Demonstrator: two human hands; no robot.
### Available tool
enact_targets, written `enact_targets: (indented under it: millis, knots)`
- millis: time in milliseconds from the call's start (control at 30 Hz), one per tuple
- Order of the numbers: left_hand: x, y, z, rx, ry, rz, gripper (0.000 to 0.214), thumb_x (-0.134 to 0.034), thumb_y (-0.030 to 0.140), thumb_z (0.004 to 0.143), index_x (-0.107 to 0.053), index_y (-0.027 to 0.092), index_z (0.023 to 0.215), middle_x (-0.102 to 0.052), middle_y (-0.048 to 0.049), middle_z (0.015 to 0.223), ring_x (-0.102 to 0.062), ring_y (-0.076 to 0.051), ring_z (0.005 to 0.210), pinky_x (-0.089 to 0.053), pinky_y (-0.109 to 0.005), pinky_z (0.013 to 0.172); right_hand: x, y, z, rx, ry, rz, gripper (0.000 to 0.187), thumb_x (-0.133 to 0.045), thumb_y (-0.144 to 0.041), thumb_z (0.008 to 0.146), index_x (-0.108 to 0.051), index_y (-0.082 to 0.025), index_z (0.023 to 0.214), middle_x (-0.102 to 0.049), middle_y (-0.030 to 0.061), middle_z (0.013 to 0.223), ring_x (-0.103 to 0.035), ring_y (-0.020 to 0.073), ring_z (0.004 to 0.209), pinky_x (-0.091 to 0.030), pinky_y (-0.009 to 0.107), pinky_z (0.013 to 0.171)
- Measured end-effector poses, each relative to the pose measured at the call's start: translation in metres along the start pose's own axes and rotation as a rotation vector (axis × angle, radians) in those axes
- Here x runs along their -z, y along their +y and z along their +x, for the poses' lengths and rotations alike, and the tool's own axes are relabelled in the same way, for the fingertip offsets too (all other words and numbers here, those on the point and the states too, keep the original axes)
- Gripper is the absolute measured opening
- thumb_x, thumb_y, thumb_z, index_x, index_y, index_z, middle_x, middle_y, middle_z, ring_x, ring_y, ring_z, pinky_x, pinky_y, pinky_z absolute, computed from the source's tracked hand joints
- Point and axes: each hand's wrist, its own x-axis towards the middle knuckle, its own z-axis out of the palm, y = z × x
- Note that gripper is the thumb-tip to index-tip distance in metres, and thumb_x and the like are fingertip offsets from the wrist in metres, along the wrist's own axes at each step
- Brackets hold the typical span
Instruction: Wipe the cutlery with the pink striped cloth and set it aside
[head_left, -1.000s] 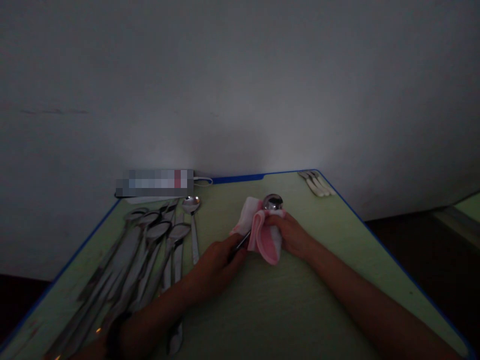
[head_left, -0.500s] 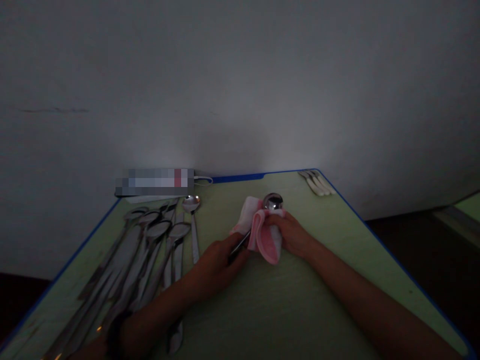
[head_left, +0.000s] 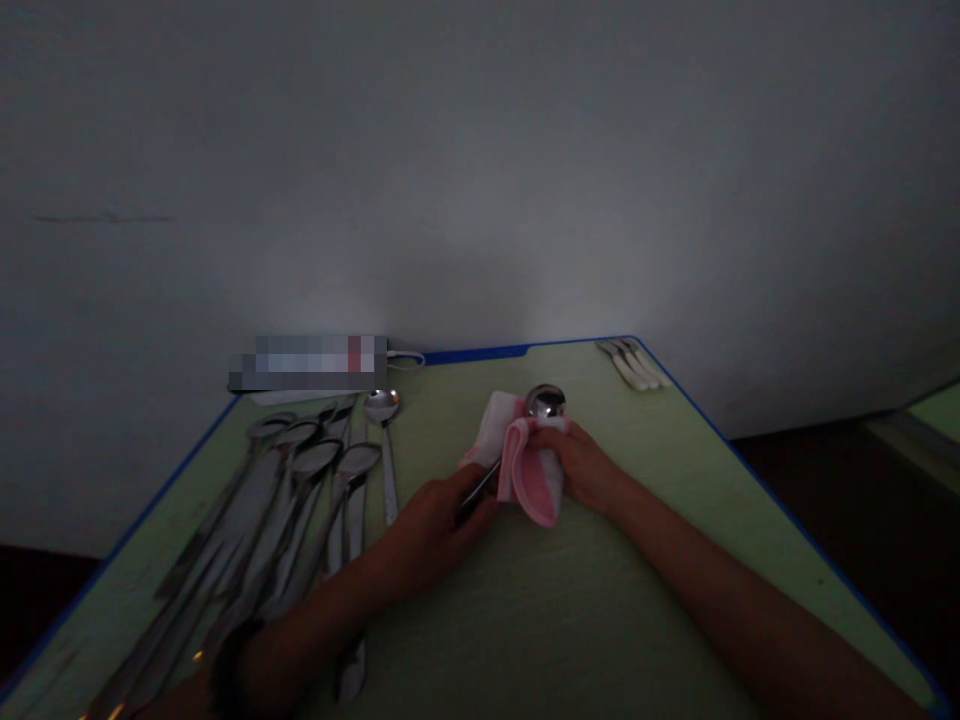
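A shiny metal spoon (head_left: 546, 401) with a round bowl is held over the middle of the table, its bowl pointing away from me. Closed around its handle is my left hand (head_left: 442, 515). My right hand (head_left: 581, 460) pinches a pink and white cloth (head_left: 536, 485) that wraps the spoon just below the bowl. Part of the handle shows between the cloth and my left hand. A second spoon (head_left: 383, 405) lies on the table to the left, its handle end near my left hand.
Several metal spoons and other long utensils (head_left: 315, 460) lie in a pile on the left of the green table (head_left: 660, 610). At the back left is a blurred-out box (head_left: 315, 362) with a white cable (head_left: 406, 358). Several white-handled forks (head_left: 634, 366) lie at the back right. A wall (head_left: 480, 180) stands behind.
Hardly anything differs. Both hands keep their hold on the spoon and the cloth, and the view has shifted very slightly.
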Motion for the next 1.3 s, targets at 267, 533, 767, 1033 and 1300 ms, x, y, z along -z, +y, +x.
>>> enact_targets:
  millis: [267, 533, 767, 1033, 1300]
  knots:
    - [-0.0032, 0.0, 0.0005, 0.025, 0.016, 0.017, 0.017, -0.047, 0.033, 0.082, -0.051, 0.017, 0.087, -0.05, 0.0045, 0.061, -0.047, -0.01, 0.053, -0.033, -0.02, 0.05, 0.003, 0.0021, 0.0007, 0.024, -0.038, -0.017, 0.008, -0.06, -0.015, 0.059, -0.062, -0.016, 0.067, -0.062, -0.0027, 0.06, -0.053, 0.0106, 0.053, -0.038, 0.023, 0.054]
    - [-0.0012, 0.0024, 0.0002, 0.031, 0.018, 0.0, 0.024, -0.041, 0.036, 0.085, -0.053, 0.017, 0.094, -0.057, 0.0008, 0.07, -0.051, -0.012, 0.056, -0.035, -0.021, 0.051, 0.0033, 0.0012, 0.0004, 0.032, -0.055, -0.018, 0.009, -0.061, -0.016, 0.059, -0.062, -0.016, 0.068, -0.062, -0.0027, 0.06, -0.053, 0.0104, 0.054, -0.039, 0.022, 0.054]
    - [-0.0017, 0.0002, 0.0008, 0.016, 0.009, -0.028, 0.023, -0.04, 0.033, 0.086, -0.053, 0.018, 0.099, -0.062, -0.0017, 0.081, -0.056, -0.013, 0.063, -0.04, -0.021, 0.054, 0.004, 0.0019, 0.0017, 0.024, -0.043, -0.031, 0.012, -0.061, -0.017, 0.059, -0.06, -0.016, 0.071, -0.062, -0.0027, 0.062, -0.052, 0.0094, 0.052, -0.038, 0.022, 0.053]
    - [-0.0005, 0.0018, 0.0, 0.029, -0.005, 0.001, 0.023, -0.038, 0.032, 0.087, -0.053, 0.017, 0.097, -0.061, -0.0029, 0.079, -0.056, -0.014, 0.063, -0.039, -0.021, 0.051, 0.0038, 0.0016, 0.0015, 0.038, -0.066, -0.03, 0.009, -0.06, -0.016, 0.059, -0.059, -0.015, 0.068, -0.06, -0.0035, 0.059, -0.052, 0.0092, 0.053, -0.038, 0.021, 0.053]
    - [-0.0003, -0.0001, -0.0007, -0.014, 0.006, -0.033, 0.023, -0.037, 0.031, 0.088, -0.053, 0.018, 0.098, -0.062, -0.0034, 0.087, -0.058, -0.014, 0.068, -0.041, -0.021, 0.055, 0.0001, -0.0019, -0.0014, 0.021, -0.019, -0.009, 0.011, -0.061, -0.016, 0.057, -0.06, -0.015, 0.067, -0.061, -0.0023, 0.06, -0.053, 0.0106, 0.055, -0.039, 0.022, 0.054]
